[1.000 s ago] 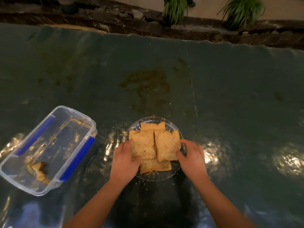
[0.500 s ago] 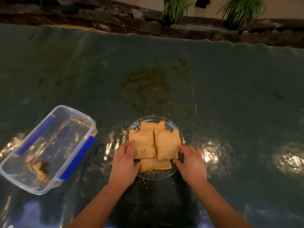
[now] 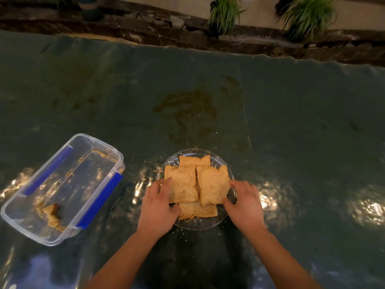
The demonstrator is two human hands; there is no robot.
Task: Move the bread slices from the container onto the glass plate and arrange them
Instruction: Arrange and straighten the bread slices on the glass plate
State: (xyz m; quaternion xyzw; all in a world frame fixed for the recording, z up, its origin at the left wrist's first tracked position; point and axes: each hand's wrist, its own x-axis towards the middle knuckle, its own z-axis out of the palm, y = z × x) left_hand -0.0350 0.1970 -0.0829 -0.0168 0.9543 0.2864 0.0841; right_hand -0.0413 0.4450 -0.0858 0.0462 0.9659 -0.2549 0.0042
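Several tan bread slices [image 3: 211, 184] lie overlapping on a round glass plate [image 3: 216, 160] at the table's near middle. My left hand [image 3: 158, 207] rests at the plate's left side, fingers touching the left slice [image 3: 183, 184] and thumb at the near slice [image 3: 198, 210]. My right hand [image 3: 243, 203] sits at the plate's right rim, fingertips against the right slice's edge. Neither hand lifts a slice. The clear plastic container [image 3: 100, 144] with blue clips stands to the left and holds only a small bread scrap [image 3: 52, 211] and crumbs.
A dark green glossy cloth [image 3: 291, 122] covers the table, with a brown stain [image 3: 187, 107] beyond the plate. Crumbs lie scattered around the plate. Past the table's far edge run a stone ledge and potted plants [image 3: 225, 13].
Both hands have shifted slightly at the plate's sides, nudging the top slices. The right hand has drawn back a little toward the rim. The container has not moved.
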